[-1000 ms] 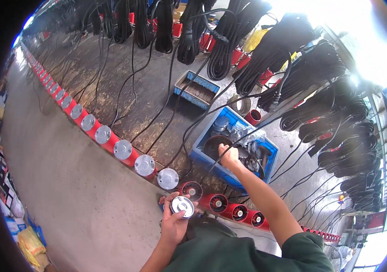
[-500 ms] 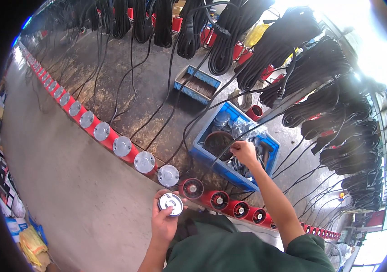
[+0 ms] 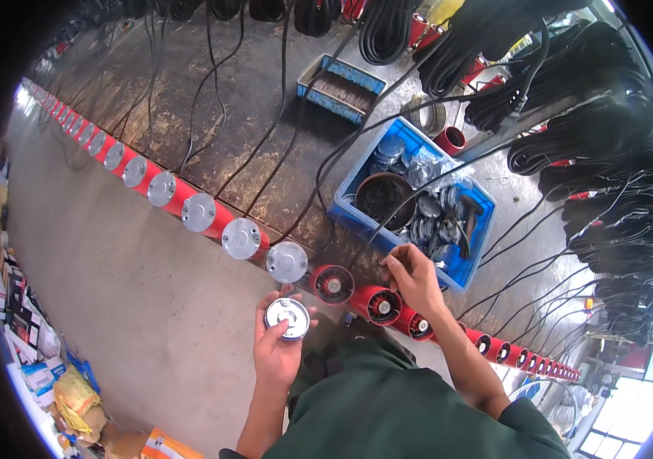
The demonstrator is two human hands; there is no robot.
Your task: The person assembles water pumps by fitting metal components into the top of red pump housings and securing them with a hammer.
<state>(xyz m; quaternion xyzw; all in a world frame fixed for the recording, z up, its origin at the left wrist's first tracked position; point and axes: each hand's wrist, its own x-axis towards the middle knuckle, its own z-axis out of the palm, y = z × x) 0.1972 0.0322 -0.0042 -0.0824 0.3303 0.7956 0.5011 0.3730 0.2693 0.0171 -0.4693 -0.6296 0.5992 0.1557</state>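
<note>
My left hand [image 3: 279,353] grips a round silver metal end cap [image 3: 289,312], my thumb lying across its recessed face. My right hand [image 3: 416,284] is raised over the row of red tubes with thumb and forefinger pinched; whatever is between them is too small to make out. Between the hands lies an uncapped red motor housing [image 3: 333,284] with its inner parts showing. On its left, another housing carries a silver end cap [image 3: 286,262]. Beyond my right hand stands a blue crate [image 3: 373,237] holding a round bowl [image 3: 364,183] of dark small pieces, and loose metal caps [image 3: 427,205].
A hammer [image 3: 470,222] lies in the crate. Farther off is a small blue bin [image 3: 339,112] of thin brown pieces. Black cables [image 3: 267,180] trail across the worktable [image 3: 265,46] from hanging coils [image 3: 571,84]. Boxes and bags [image 3: 78,398] lie on the floor at left.
My right hand has drawn back from the bowl in the crate toward the red housings, still pinched. My left hand keeps hold of the end cap, and the view has shifted.
</note>
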